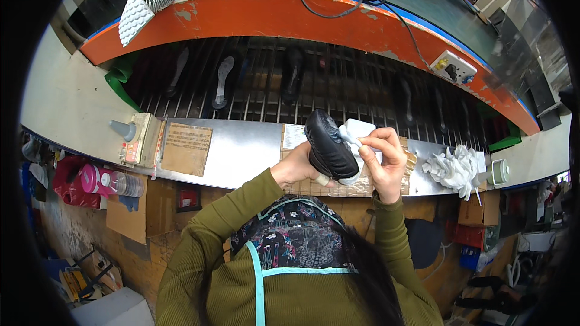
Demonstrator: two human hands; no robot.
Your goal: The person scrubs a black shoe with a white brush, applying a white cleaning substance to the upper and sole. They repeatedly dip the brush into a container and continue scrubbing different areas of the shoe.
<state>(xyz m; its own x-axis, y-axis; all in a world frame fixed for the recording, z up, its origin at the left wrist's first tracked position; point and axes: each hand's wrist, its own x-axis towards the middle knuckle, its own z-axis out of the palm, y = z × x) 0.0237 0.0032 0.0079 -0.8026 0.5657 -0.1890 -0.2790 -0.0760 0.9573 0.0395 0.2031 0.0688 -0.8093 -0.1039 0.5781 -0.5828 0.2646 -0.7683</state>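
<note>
My left hand (297, 166) is wrapped around a black shoe (336, 152), which is tilted above the metal ledge with a pale part showing at its lower end. Between the thumb and fingers of my right hand (386, 160) is a small white piece, perhaps wadded cloth or paper, pressed against the shoe's side. Just behind it stands a white object (361, 128), partly hidden by the shoe and the fingers. Under both hands lies brown cardboard (314, 189). A heap of crumpled white tissue (454, 170) sits to the right of my right hand.
Beyond the ledge (235, 151), a dark rack of metal rods (266, 99) carries several shoe soles (223, 81). An orange beam (254, 17) with a socket panel (453, 67) spans the back. A lamp head (140, 15) hangs at left. A pink-lidded bottle (112, 181) stands lower left.
</note>
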